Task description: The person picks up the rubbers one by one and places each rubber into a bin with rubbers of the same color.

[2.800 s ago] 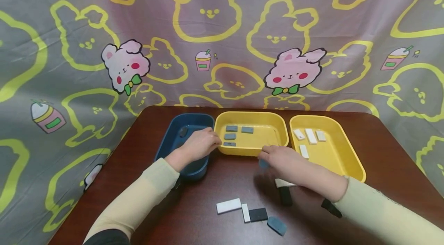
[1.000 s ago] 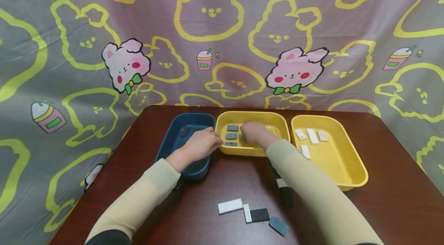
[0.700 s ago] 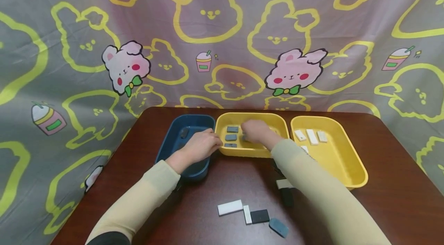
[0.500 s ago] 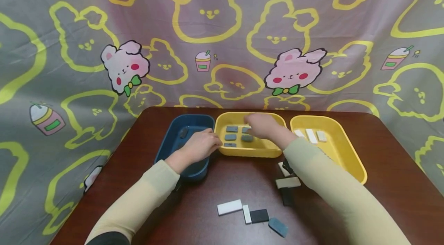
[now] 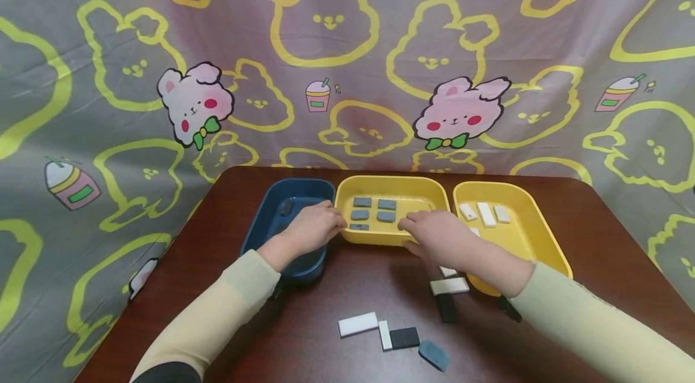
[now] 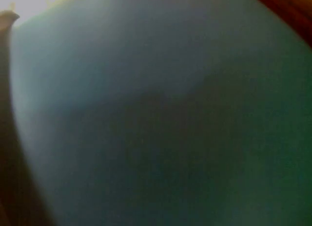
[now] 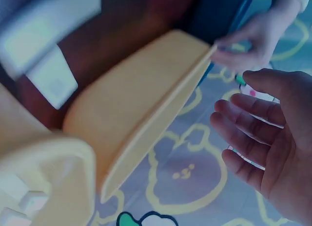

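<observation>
- OK so the middle yellow tray [image 5: 377,239] is my landmark; it sits on the worktop [image 5: 293,341] with five blue-grey blocks inside, mostly toward its left half.
- Left hand [image 5: 317,226] looks to be pinching the tray's left rim, going by the right wrist view. Left wrist view is just blur, so no help there.
- Right hand [image 5: 442,240] is at the tray's near right corner, fingers spread and relaxed, nothing in them.
- Relation that matters, imo: the loose blue-grey block [image 5: 434,355] is well off the tray's near side, toward you from the right fingers. Long axis slants, one end roughly facing the tray. Right hand's closer.
- A white block [image 5: 449,286] and a black block [image 5: 447,309] lie in between, off the tray's near right corner.
- Edges: blue tray [image 5: 308,271] left of the landmark, right yellow tray [image 5: 516,241] to its right. Widest run of worktop is straight off its near side.
</observation>
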A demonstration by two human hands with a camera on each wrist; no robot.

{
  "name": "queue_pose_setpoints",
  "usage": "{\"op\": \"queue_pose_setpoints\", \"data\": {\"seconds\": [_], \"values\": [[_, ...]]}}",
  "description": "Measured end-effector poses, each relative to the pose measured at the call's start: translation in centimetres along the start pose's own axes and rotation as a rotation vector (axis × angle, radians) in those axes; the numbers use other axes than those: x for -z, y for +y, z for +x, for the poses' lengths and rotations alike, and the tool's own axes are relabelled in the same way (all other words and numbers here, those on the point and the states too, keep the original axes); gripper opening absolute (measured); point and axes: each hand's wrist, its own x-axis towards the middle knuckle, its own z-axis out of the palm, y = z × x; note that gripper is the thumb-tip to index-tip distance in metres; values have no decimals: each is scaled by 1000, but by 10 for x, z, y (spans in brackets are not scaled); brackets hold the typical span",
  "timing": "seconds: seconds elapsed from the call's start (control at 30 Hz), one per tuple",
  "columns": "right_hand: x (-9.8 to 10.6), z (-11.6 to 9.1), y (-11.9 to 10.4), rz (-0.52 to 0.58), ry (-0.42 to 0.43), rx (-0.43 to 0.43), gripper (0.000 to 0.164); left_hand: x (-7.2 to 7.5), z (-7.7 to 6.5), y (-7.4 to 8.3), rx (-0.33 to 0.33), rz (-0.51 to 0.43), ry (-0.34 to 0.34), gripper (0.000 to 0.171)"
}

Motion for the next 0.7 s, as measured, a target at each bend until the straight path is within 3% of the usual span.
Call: {"op": "queue_pose_setpoints", "data": {"seconds": [0.23, 0.37, 0.5, 0.7], "values": [[-12, -41, -24, 63, -46, 121, 22, 1, 1, 2, 6, 0, -9, 9], [-17, -57, -34, 152, -201, 43, 27, 1, 1, 2, 10, -6, -18, 10], [-24, -71, -40, 214, -345, -74, 44, 0, 1, 1, 15, -5, -26, 11], [-34, -82, -49, 196, -376, -126, 68, -1, 1, 1, 13, -2, -16, 11]]}}
